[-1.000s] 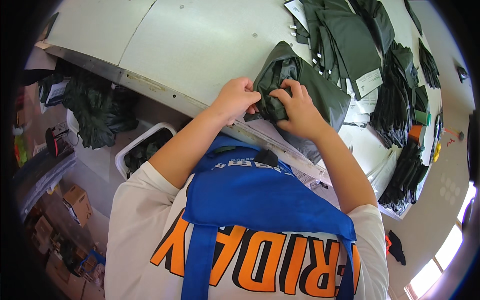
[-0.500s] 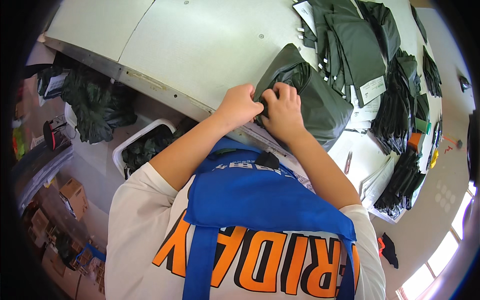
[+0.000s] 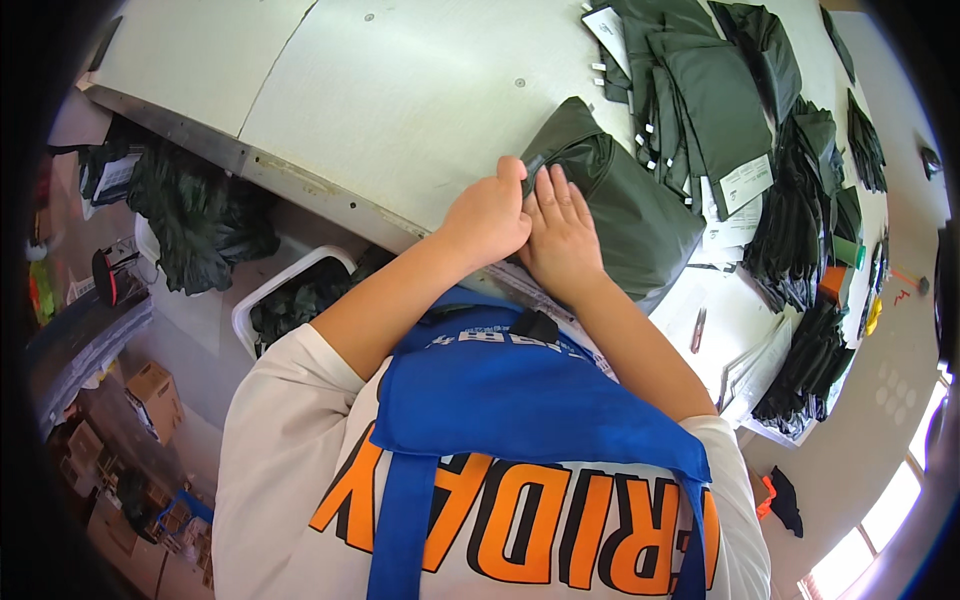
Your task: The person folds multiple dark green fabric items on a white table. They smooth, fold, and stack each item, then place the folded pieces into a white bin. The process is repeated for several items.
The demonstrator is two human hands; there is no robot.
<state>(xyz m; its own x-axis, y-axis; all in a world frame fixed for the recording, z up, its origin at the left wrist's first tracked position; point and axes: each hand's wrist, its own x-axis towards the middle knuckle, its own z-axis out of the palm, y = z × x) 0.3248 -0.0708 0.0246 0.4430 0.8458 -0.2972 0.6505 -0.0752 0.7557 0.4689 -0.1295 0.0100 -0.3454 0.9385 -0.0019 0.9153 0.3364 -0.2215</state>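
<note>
A bulky folded piece of dark green, smooth fabric (image 3: 640,215) lies at the table's near edge. At its left corner my left hand (image 3: 487,217) is closed in a pinch on the fabric's edge. My right hand (image 3: 562,232) rests with fingers stretched out and side by side, flat on the fabric just right of the left hand. The two hands touch or nearly touch. What lies under the right palm is hidden.
The pale table (image 3: 400,110) carries dark green pieces with white tags (image 3: 700,100) at the right, bunched black fabric (image 3: 785,230) and a small metal tool (image 3: 698,330). Below the edge at left stand white bins (image 3: 242,318) of dark fabric and a cardboard box (image 3: 155,400).
My right hand's curled fingers have straightened and now lie flat on the fabric. The left hand has turned and stays at the fabric's corner. The fabric's top folds look flatter.
</note>
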